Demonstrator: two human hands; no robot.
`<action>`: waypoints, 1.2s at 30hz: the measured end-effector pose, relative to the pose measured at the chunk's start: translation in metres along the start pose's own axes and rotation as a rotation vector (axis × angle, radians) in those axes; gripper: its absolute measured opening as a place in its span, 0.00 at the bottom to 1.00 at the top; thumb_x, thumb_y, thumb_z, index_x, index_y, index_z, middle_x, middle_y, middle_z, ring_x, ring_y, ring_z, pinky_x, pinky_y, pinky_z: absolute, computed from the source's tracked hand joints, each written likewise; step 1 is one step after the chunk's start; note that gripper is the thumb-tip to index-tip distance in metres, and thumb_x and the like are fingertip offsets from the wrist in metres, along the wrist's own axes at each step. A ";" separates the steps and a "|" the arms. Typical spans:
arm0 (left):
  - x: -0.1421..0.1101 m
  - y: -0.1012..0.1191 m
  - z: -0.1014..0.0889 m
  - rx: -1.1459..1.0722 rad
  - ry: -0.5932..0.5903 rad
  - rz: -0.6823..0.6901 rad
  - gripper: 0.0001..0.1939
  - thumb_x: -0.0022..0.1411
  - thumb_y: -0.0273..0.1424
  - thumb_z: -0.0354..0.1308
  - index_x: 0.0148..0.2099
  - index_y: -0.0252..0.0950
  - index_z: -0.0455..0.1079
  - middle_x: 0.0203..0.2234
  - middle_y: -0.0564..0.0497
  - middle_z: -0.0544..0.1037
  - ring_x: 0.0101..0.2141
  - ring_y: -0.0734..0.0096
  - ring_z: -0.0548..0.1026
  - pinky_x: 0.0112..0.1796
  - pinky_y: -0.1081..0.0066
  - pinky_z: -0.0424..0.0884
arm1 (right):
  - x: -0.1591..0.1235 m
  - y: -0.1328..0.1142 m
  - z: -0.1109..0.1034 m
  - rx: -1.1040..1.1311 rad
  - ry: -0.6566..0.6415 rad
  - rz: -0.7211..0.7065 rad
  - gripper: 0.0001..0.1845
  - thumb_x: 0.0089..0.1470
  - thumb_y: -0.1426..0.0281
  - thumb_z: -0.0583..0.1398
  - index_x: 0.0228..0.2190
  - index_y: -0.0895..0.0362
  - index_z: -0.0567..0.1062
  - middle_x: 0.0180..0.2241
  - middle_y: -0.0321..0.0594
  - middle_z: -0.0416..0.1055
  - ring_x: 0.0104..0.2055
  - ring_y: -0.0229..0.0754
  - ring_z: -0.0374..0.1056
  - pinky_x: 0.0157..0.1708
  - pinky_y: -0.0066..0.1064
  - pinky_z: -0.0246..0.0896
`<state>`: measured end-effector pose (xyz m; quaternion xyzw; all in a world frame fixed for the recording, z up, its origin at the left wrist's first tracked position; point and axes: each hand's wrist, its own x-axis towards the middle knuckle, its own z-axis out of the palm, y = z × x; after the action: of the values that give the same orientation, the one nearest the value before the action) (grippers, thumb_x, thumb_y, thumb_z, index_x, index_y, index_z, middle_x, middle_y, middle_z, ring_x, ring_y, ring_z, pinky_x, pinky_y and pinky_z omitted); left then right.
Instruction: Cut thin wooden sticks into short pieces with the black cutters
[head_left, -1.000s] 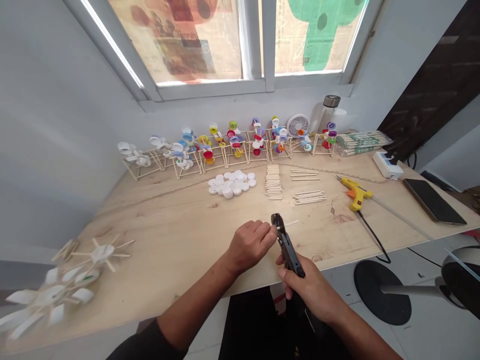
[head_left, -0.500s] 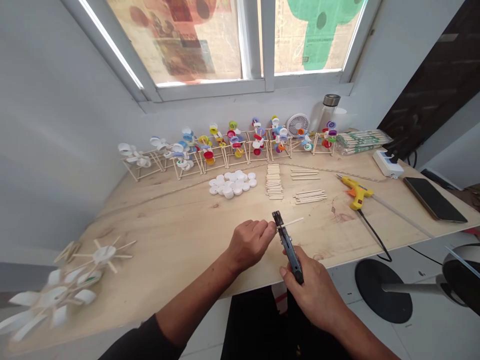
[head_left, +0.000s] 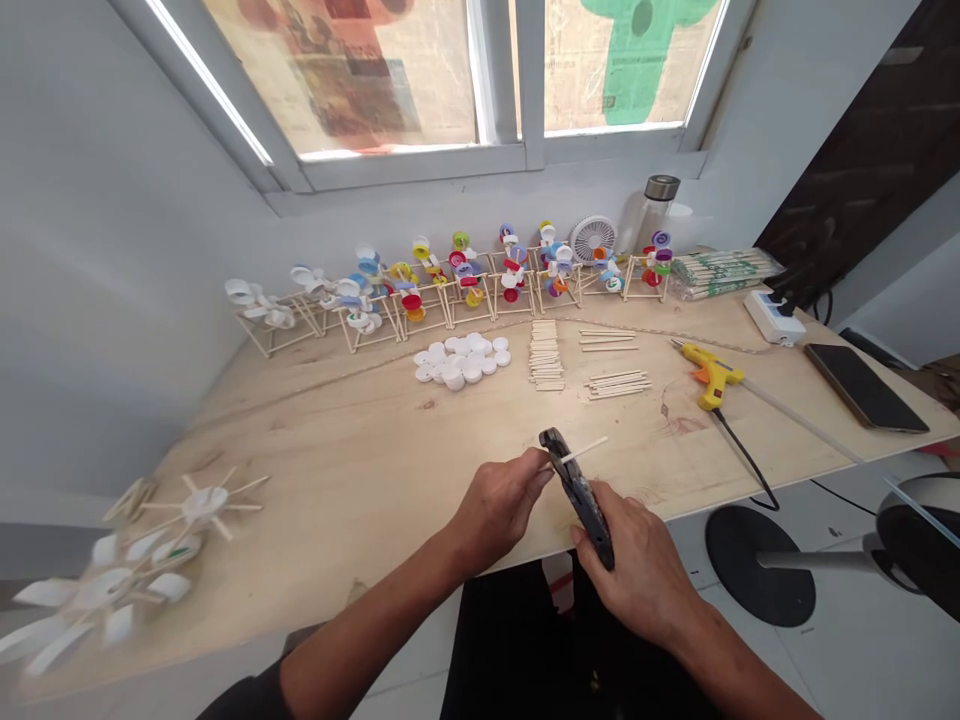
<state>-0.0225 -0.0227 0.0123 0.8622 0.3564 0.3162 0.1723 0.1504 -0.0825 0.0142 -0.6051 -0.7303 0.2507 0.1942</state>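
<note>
My left hand point(head_left: 501, 503) pinches one end of a thin wooden stick point(head_left: 588, 449), whose free end points right over the table. Closed around the handles of dark metal pliers point(head_left: 587, 507) is my right hand point(head_left: 637, 560). The stick runs across the pliers' head, between or against the jaws; I cannot tell exactly which. Beyond my hands lies a row of short sticks point(head_left: 546, 356). Longer sticks point(head_left: 618, 384) lie in a small bundle to the right, with a few more point(head_left: 607, 340) behind them. White bottle caps point(head_left: 463, 362) are grouped to the left.
Colourful bottle-cap wheels on stick frames point(head_left: 472, 280) line the back. At right are a yellow glue gun point(head_left: 711, 376), a phone point(head_left: 866, 388), a power strip point(head_left: 775, 318) and bagged sticks point(head_left: 724, 272). Stick-spoked wheels point(head_left: 204, 503) lie at left. A small fan point(head_left: 593, 241) stands behind.
The pliers have turned a little in my right hand's grasp, and my left fingers have shifted on the stick. The whole view has tilted down slightly.
</note>
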 end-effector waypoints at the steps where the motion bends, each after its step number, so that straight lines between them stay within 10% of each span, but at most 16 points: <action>1: -0.001 0.000 0.000 -0.013 0.002 0.007 0.07 0.64 0.26 0.40 0.33 0.37 0.56 0.18 0.58 0.63 0.17 0.79 0.62 0.19 0.78 0.55 | 0.000 0.001 0.000 -0.012 0.008 -0.015 0.08 0.50 0.72 0.53 0.35 0.56 0.66 0.29 0.38 0.69 0.29 0.43 0.63 0.28 0.30 0.49; 17: 0.000 -0.002 0.000 0.656 0.173 0.247 0.04 0.60 0.24 0.49 0.34 0.32 0.64 0.16 0.55 0.64 0.16 0.77 0.61 0.19 0.74 0.52 | 0.002 -0.014 -0.016 0.538 -0.299 0.168 0.08 0.52 0.71 0.51 0.37 0.54 0.64 0.24 0.31 0.67 0.27 0.38 0.66 0.31 0.28 0.58; 36: 0.007 0.006 -0.020 -0.402 -0.236 -0.219 0.13 0.65 0.32 0.41 0.34 0.34 0.64 0.22 0.54 0.67 0.23 0.78 0.64 0.27 0.77 0.61 | -0.003 -0.007 -0.005 0.105 -0.070 0.002 0.05 0.51 0.71 0.53 0.34 0.55 0.65 0.29 0.37 0.68 0.29 0.41 0.62 0.28 0.29 0.53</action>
<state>-0.0295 -0.0205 0.0334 0.7979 0.3551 0.2573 0.4136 0.1489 -0.0856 0.0223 -0.5858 -0.7219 0.3096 0.1998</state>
